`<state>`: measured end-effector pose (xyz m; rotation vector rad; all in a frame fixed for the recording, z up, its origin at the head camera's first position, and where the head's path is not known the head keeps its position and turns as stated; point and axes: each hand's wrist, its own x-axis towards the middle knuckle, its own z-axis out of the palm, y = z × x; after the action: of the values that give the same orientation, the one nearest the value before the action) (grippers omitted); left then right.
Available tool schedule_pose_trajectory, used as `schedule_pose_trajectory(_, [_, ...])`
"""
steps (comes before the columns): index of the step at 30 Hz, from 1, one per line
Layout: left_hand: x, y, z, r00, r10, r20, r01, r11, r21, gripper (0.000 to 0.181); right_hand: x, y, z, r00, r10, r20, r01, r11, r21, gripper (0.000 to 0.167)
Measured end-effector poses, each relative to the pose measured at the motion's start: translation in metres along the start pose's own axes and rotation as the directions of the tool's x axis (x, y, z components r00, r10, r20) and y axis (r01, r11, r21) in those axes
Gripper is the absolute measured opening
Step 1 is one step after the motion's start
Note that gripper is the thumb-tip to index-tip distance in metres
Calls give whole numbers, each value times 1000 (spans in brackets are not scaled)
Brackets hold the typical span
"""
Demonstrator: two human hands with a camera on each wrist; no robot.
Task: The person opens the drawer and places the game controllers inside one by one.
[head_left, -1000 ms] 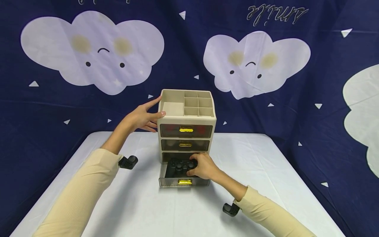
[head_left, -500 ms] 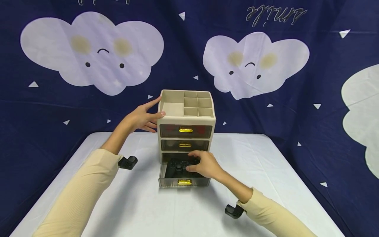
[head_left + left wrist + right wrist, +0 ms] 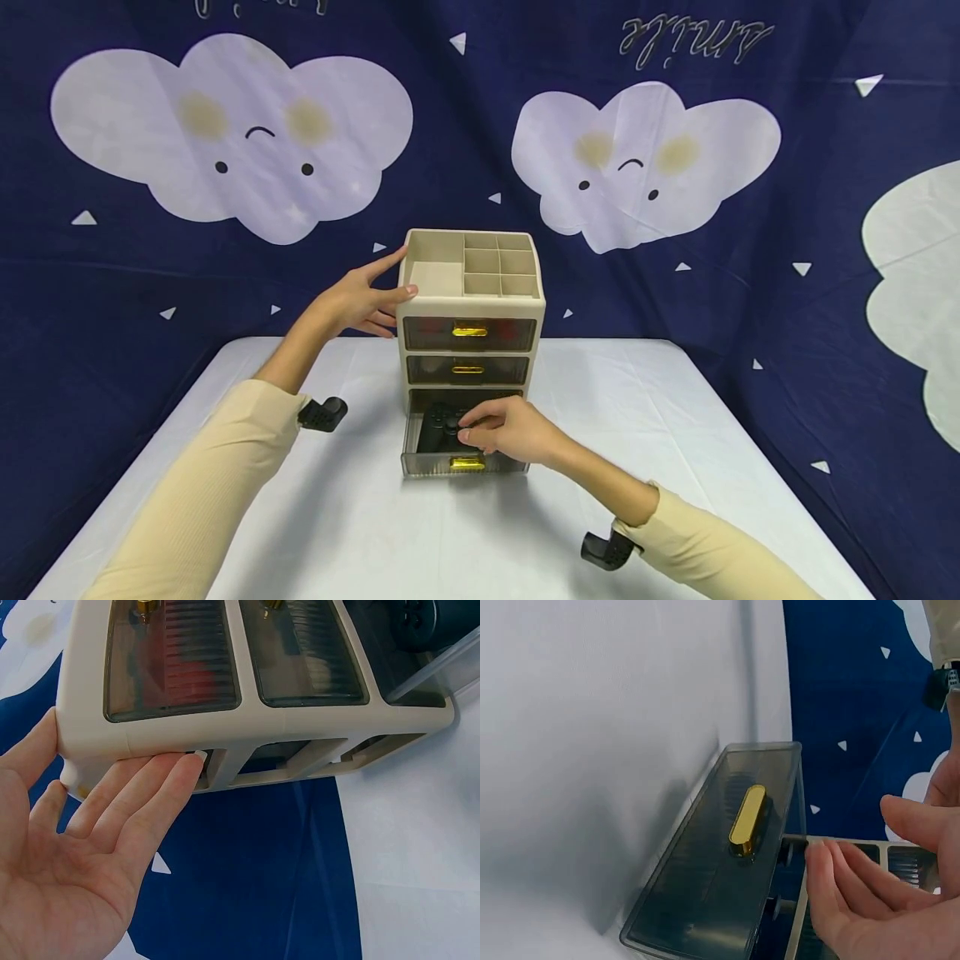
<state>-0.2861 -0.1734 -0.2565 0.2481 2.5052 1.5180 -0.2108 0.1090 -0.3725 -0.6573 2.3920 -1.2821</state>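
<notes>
A cream desktop drawer organizer stands on the table with its bottom drawer pulled out. Inside that drawer lies a black game controller, partly covered by my right hand in the head view. In the right wrist view, the thumb and bent fingers are apart and hold nothing, above the drawer's gold handle. My left hand rests against the organizer's left side with extended fingers, its thumb on the top edge. Whether the right fingertips touch the controller is hard to tell.
Two upper drawers are closed, and something red shows through the top one. The organizer's top has a large compartment and several small ones. A white cloth covers the table; a dark blue cloud-patterned curtain hangs behind.
My right hand has let go of the controller's right side and moved left and slightly toward the front, over the drawer. The left hand keeps its place on the organizer.
</notes>
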Motion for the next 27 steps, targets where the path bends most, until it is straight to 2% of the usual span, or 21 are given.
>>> schedule_pose_trajectory(3, [0, 0, 0, 1000, 3, 0, -3, 1000, 2, 80, -4, 1, 1, 994, 40, 105, -45, 998, 48, 28])
schedule_pose_trajectory(6, [0, 0, 0, 1000, 2, -1, -2, 1000, 5, 80, -8, 3, 2, 976, 81, 201, -100, 991, 88, 28])
schedule_pose_trajectory(10, [0, 0, 0, 1000, 1, 1, -1, 1000, 0, 80, -12, 10, 5, 941, 135, 310, -191, 969, 157, 32])
schedule_pose_trajectory(13, [1, 0, 0, 1000, 2, 6, -2, 1000, -3, 81, -15, 17, 6, 914, 181, 364, -265, 944, 198, 37])
schedule_pose_trajectory(16, [1, -1, -1, 1000, 1, 6, -1, 1000, -5, 81, -17, 27, 8, 899, 222, 378, -325, 917, 233, 39])
schedule_pose_trajectory(21, [1, 0, -1, 1000, 0, 6, 0, 1000, -5, 81, -21, 39, 14, 892, 253, 374, -376, 876, 303, 42])
schedule_pose_trajectory(27, [0, 0, 0, 1000, 0, 3, 0, 1000, -1, 81, -20, 41, 20, 905, 254, 343, -383, 836, 392, 43])
